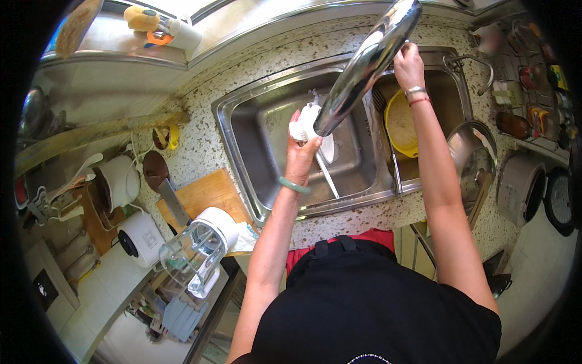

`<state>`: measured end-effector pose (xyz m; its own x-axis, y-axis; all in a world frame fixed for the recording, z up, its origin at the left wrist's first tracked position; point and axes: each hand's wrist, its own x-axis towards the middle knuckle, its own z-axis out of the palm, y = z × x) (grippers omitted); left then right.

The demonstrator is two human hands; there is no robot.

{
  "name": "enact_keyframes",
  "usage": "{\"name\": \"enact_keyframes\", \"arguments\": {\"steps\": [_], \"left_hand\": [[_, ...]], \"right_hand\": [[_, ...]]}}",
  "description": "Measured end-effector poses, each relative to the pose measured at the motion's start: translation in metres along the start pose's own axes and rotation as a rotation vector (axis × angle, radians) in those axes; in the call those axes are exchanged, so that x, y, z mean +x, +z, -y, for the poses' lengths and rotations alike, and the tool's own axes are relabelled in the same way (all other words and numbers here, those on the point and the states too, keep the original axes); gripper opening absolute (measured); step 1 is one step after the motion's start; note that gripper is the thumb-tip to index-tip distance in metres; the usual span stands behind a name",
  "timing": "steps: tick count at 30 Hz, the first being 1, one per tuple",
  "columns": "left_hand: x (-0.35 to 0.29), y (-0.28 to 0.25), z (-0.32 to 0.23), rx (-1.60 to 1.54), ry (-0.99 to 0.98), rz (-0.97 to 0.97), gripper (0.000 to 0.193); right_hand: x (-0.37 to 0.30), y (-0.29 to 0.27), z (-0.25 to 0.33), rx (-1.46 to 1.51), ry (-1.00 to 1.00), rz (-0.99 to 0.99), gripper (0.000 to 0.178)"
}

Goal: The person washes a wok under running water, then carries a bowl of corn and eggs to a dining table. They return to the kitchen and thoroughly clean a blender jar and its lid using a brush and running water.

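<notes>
My left hand point(297, 159) is closed around a white ribbed plastic part point(299, 131), held right under the mouth of the chrome faucet point(370, 64) over the left basin. Just beneath the hand, a white spoon-like utensil point(327, 175) slants toward the basin's near side; I cannot tell whether it touches the hand. My right hand point(410, 68) is curled closed beside the faucet, at the back of the right basin, apparently on the faucet handle, which the spout and fingers mostly hide. Below that wrist, a yellow colander point(391, 130) sits in the right basin.
The double steel sink point(233, 164) is set in a speckled counter point(357, 219). To its left are a wooden cutting board point(206, 197), a cleaver point(173, 203) and a glass blender jug point(188, 249) with a white base. A clear pot lid point(471, 148) stands to the right, before crowded shelves.
</notes>
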<state>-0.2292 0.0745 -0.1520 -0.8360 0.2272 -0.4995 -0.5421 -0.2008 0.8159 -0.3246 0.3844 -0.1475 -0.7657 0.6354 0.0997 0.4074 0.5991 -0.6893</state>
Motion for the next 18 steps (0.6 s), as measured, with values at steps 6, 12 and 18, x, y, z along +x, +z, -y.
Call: {"name": "enact_keyframes", "arguments": {"steps": [6,12,18], "left_hand": [[0.002,-0.003,-0.002,-0.030,0.062,-0.062,0.079],[0.004,-0.006,0.005,-0.017,-0.005,0.008,0.080],[-0.004,-0.001,-0.013,-0.045,0.040,0.102,0.068]], "right_hand": [[-0.145,-0.041,0.055,0.186,-0.289,0.264,0.015],[-0.225,-0.027,0.078,0.303,-0.122,0.784,0.038],[-0.218,-0.028,0.076,0.457,-0.300,0.550,0.048]]}}
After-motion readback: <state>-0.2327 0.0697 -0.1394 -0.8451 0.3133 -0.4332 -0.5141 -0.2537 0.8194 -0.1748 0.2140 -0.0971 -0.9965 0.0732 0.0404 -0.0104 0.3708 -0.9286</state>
